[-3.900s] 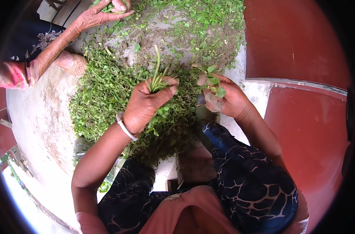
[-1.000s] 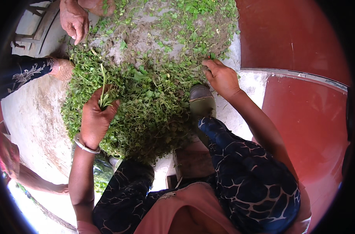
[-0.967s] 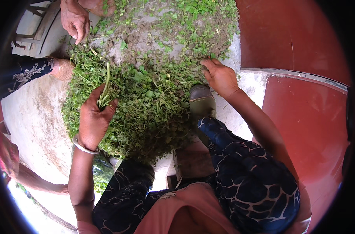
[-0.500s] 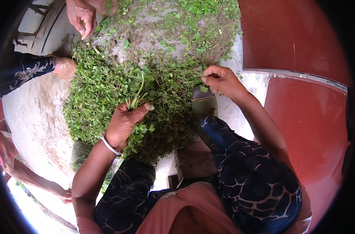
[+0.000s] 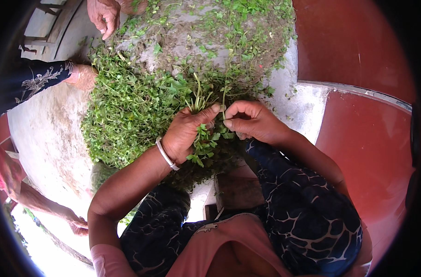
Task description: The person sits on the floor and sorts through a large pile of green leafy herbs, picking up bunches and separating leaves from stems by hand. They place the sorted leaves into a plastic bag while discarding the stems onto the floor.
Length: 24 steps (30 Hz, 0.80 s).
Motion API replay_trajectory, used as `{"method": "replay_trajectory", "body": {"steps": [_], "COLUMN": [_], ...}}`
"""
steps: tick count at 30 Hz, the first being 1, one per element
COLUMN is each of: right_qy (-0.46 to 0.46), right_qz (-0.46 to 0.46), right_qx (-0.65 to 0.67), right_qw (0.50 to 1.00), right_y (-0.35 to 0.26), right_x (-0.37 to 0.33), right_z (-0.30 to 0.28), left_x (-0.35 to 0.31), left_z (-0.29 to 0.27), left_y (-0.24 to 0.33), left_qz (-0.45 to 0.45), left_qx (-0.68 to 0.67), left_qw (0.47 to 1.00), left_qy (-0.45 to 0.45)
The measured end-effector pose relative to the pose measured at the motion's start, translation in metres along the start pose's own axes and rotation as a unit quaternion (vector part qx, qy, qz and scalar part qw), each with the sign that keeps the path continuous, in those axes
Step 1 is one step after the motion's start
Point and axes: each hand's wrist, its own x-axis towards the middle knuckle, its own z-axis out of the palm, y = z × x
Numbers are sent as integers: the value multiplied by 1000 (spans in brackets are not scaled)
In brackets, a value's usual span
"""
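My left hand, with a pale bracelet at the wrist, is closed round a small bunch of leafy green stems. Pale cut ends rise above the fist and leaves hang below it. Close to the left thumb, my right hand pinches one thin green stem between thumb and finger. Under and beyond both hands spreads a large heap of loose leafy greens; my forearms and hands cover part of its near side.
Another person's hand is over the heap's far left edge, near a dark flowered trouser leg. A further person's hand hangs at lower left. Soil and scattered greens lie beyond. Red panels stand right; a brown wooden block lies between my legs.
My left hand has moved right with its bunch, and my right hand has come left and down. They are now side by side, with a stem upright in my right fingers.
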Motion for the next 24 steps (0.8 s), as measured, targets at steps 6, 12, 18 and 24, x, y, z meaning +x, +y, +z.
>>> {"method": "replay_trajectory", "body": {"steps": [6,12,18,24], "right_qy": [-31,47,32,-42], "right_qz": [1,68,44,37], "right_qx": [-26,125,179,162], "right_qw": [999,989,982,985], "right_y": [7,1,17,19], "right_x": [-2,-1,13,3], "right_z": [1,-2,-2,4], "left_x": [2,2,1,-6], "left_z": [0,-7,-5,-8], "left_y": [-1,-5,-13,-12], "left_qz": [26,31,43,93], "left_qx": [53,116,134,118], "left_qw": [998,991,988,989], "left_qy": [-36,-53,-58,2]}}
